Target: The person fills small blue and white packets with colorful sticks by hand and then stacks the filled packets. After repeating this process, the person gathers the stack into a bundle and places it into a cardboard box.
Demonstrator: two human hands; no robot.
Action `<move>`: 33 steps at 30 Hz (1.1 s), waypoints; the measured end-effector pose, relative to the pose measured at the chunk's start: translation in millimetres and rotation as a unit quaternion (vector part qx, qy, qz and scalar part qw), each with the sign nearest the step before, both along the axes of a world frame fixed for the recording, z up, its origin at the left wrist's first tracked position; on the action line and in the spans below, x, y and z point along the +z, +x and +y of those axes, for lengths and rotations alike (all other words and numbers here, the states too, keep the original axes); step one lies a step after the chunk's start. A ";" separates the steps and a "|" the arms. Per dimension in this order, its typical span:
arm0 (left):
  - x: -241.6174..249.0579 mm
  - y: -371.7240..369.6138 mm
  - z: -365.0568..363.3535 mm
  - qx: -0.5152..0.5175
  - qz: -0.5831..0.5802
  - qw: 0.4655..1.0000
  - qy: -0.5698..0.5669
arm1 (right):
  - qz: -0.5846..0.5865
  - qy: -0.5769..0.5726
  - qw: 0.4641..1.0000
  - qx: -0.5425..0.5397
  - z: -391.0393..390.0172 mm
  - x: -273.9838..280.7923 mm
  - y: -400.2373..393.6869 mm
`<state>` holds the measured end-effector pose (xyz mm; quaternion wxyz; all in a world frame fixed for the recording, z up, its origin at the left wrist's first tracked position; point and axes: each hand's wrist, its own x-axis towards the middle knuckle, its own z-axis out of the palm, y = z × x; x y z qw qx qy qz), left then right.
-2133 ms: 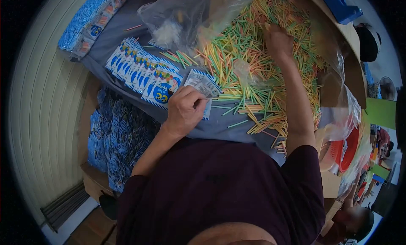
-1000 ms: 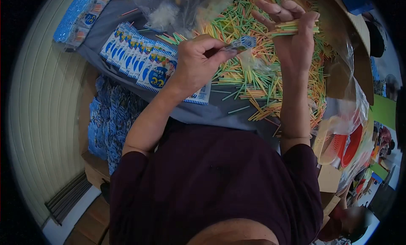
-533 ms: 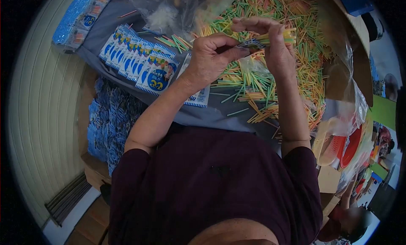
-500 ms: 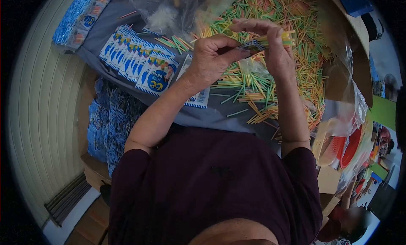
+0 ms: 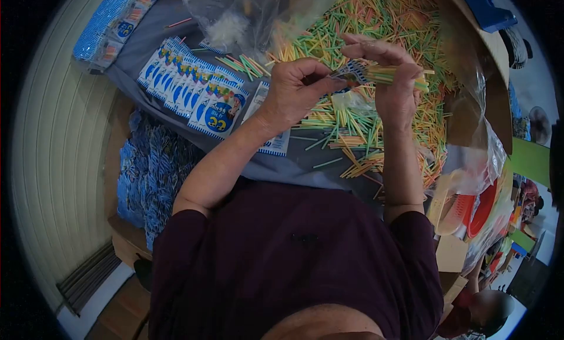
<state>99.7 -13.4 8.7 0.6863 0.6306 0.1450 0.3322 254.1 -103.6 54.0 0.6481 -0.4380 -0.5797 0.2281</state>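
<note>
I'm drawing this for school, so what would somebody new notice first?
Probably the big heap of colourful thin sticks, spread over the right side of the grey cloth. Next come the two hands in front of it: the left hand pinches a small packet, and the right hand holds a bunch of sticks. Further left, blue-and-white packets lie in an overlapping row.

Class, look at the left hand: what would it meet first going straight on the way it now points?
Beyond the packet it holds, the left hand would likely first meet the sticks in the right hand; depth is unclear, and packet and sticks may already touch.
</note>
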 end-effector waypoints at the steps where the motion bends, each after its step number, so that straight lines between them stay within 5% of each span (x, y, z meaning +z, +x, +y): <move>1: 0.9 -0.9 0.4 0.000 0.000 1.000 0.000 | -0.014 -0.013 1.000 -0.003 0.6 0.1 -0.8; 10: 8.4 1.1 7.2 0.014 -0.019 0.988 0.155 | -0.132 -0.079 0.987 -0.041 8.2 8.1 1.8; 12: 9.9 5.8 6.1 0.003 -0.042 0.993 0.109 | -0.160 -0.100 0.981 -0.042 9.9 14.4 -1.3; 18: 14.8 14.3 5.5 -0.030 -0.062 0.997 0.023 | 0.078 -0.037 0.985 -0.147 22.7 38.7 -21.7; 25: 1.3 19.7 3.9 -0.068 -0.110 0.990 -0.060 | -0.090 -0.160 0.983 -0.026 12.1 8.3 1.7; 33: 3.2 16.5 2.6 -0.052 -0.041 0.998 -0.016 | -0.068 -0.159 0.979 -0.113 19.0 18.6 -2.4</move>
